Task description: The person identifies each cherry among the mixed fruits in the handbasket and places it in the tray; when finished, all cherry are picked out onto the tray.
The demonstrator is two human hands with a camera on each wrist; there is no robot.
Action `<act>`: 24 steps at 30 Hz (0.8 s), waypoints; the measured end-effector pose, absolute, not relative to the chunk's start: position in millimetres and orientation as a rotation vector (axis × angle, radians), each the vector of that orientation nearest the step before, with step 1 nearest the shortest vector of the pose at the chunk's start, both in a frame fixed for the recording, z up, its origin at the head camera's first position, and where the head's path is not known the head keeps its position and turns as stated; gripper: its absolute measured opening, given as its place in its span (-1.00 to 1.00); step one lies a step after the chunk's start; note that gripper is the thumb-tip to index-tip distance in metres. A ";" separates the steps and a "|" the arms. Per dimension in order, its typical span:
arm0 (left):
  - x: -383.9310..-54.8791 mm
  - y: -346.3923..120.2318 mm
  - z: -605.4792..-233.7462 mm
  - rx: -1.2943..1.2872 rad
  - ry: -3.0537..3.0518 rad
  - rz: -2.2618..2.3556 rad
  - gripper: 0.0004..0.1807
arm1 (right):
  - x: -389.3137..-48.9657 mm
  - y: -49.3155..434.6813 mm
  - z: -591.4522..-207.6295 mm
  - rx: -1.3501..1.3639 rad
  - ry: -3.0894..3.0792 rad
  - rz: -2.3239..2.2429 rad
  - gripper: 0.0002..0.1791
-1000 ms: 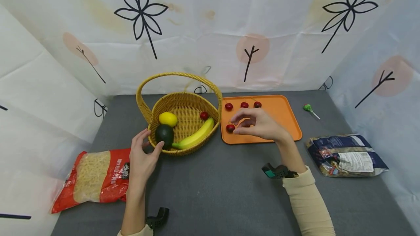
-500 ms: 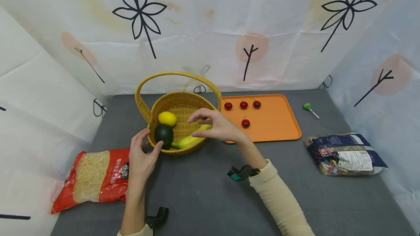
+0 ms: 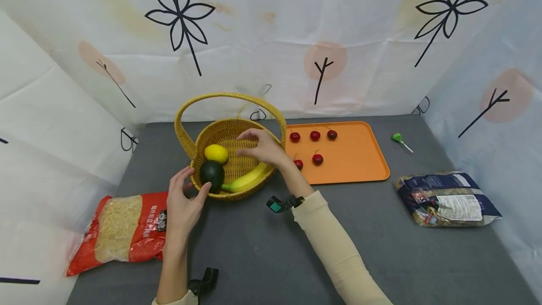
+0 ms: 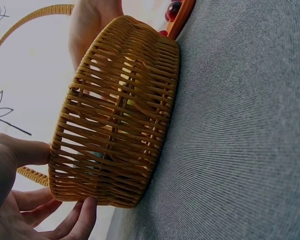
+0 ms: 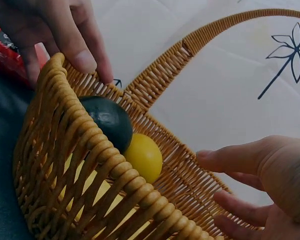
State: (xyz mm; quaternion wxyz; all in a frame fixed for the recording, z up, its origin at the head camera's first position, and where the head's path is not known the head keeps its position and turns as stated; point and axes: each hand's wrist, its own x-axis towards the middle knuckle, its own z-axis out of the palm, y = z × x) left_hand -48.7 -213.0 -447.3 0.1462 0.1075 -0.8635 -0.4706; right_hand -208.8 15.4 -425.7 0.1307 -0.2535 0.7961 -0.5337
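A yellow wicker basket [image 3: 203, 191] with a tall handle stands on the grey table. My left hand [image 3: 186, 204] holds its near left side; in the left wrist view the thumb and fingers bear on the rim and outer wall. Inside lie a dark green round fruit [image 3: 211, 174], a yellow lemon [image 3: 216, 153] and a banana [image 3: 247, 180]. My right hand [image 3: 264, 147] hovers over the basket's right side, thumb and fingers apart, with nothing visible between them. It hides that part of the basket. Several cherries rest on an orange tray [image 3: 351, 159], including one cherry [image 3: 317, 159] near its middle.
A red bag of pasta [image 3: 118, 229] lies left of my left forearm. On the right are a green lollipop [image 3: 397, 138] and a dark blue package [image 3: 449, 200]. Patterned white cloth [image 3: 262, 22] hangs behind and at both sides.
My right hand has moved left from above the tray to inside the basket's handle span, covering the spot where a cherry lay in the basket. My left hand stays at the rim.
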 end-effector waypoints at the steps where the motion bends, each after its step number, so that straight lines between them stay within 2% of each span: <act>1: -48.8 -212.5 -447.4 0.310 -2.485 -1.357 -0.32 | -209.6 15.3 -426.4 -0.720 2.311 -1.542 -0.50; 7: -49.4 -212.6 -448.1 0.318 -2.478 -1.362 -0.32 | -212.4 14.5 -427.4 -0.672 2.270 -1.453 -0.50; 13: -50.3 -212.4 -448.8 0.327 -2.487 -1.359 -0.32 | -217.6 7.6 -433.4 -0.656 2.204 -1.345 -0.58; 18: -50.3 -212.3 -449.2 0.337 -2.492 -1.364 -0.32 | -221.0 0.0 -438.0 -0.706 2.202 -1.223 -0.65; 24: -49.1 -212.8 -447.4 0.340 -2.494 -1.361 -0.32 | -220.4 -7.7 -439.2 -0.763 2.143 -1.175 -0.64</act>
